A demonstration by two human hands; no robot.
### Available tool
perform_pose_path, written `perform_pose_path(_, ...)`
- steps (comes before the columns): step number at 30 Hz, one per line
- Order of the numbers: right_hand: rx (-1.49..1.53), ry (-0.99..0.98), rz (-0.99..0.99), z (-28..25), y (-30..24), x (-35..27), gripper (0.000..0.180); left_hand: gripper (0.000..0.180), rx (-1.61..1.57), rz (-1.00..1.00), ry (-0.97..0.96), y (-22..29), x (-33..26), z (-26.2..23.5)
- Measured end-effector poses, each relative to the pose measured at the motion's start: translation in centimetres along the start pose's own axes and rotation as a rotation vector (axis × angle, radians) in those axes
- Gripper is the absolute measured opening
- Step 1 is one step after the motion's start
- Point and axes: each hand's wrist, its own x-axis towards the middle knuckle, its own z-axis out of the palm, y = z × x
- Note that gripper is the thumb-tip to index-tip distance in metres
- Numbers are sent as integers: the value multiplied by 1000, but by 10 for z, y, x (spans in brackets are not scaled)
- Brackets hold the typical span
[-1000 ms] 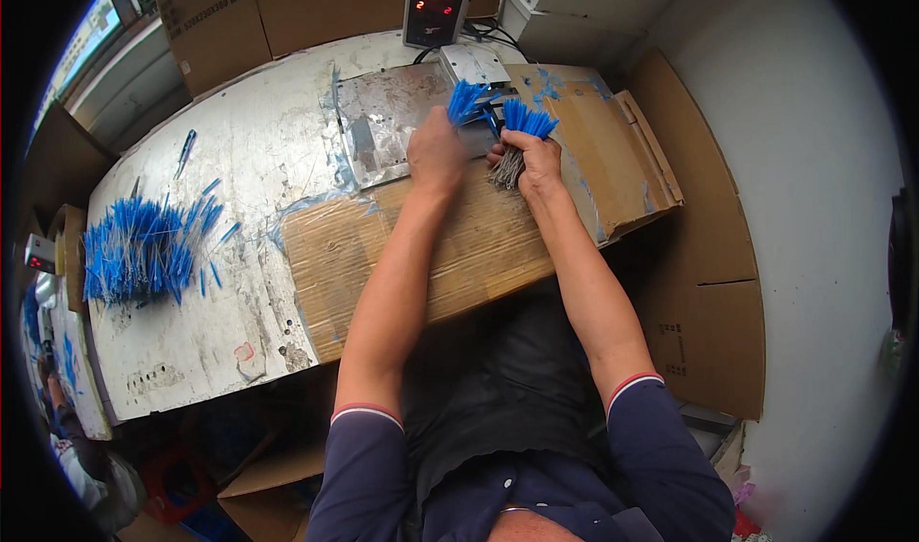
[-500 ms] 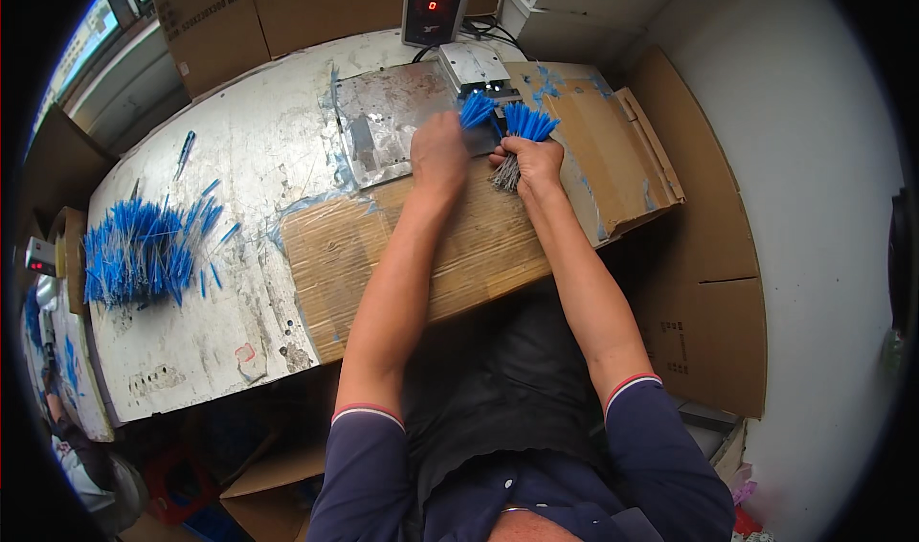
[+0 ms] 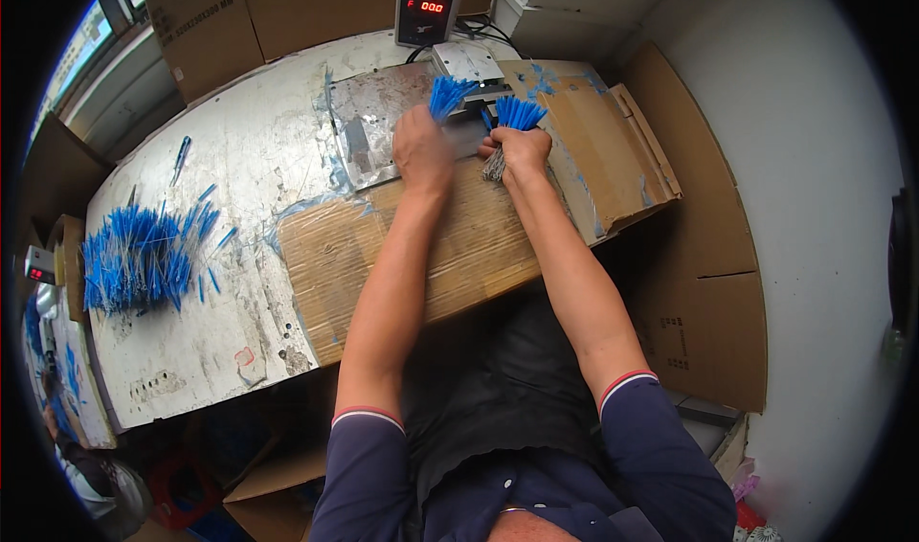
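Observation:
My left hand (image 3: 421, 152), somewhat blurred, is closed round a bundle of blue-ended wires (image 3: 448, 98) whose blue ends stick up past the fingers. To its right, my right hand (image 3: 524, 149) grips a second bundle of blue-ended wires (image 3: 519, 113). Blue ends fan out above this fist, and thin grey ends hang below it. Both hands are over the near side of a metal plate (image 3: 369, 111), close to a small machine with a metal housing (image 3: 467, 63). The machine's working end is partly hidden behind the bundles.
A large heap of blue-ended wires (image 3: 144, 255) lies on the worn white table (image 3: 251, 159) at left, near a pen-like tool (image 3: 181, 157). A display box with red digits (image 3: 427, 8) stands behind the machine. Cardboard (image 3: 412, 255) covers the near edge; a cardboard box (image 3: 622, 164) sits at right.
My left hand has moved slightly left, away from the right hand, with its bundle. The right hand has barely shifted, still gripping its wires. The red digits on the display box have changed.

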Motion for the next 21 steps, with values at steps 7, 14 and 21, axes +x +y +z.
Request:
perform_pose_path(7,124,-20,89,1,-7,-2,9,15,-62,94,119,-1,1,2)
perform_pose_path(14,307,-132,104,-18,3,-1,13,13,-37,-17,-129,4,-2,1)
perform_pose_path(21,194,-246,53,-29,3,0,14,13,-65,39,-170,7,-1,-3)
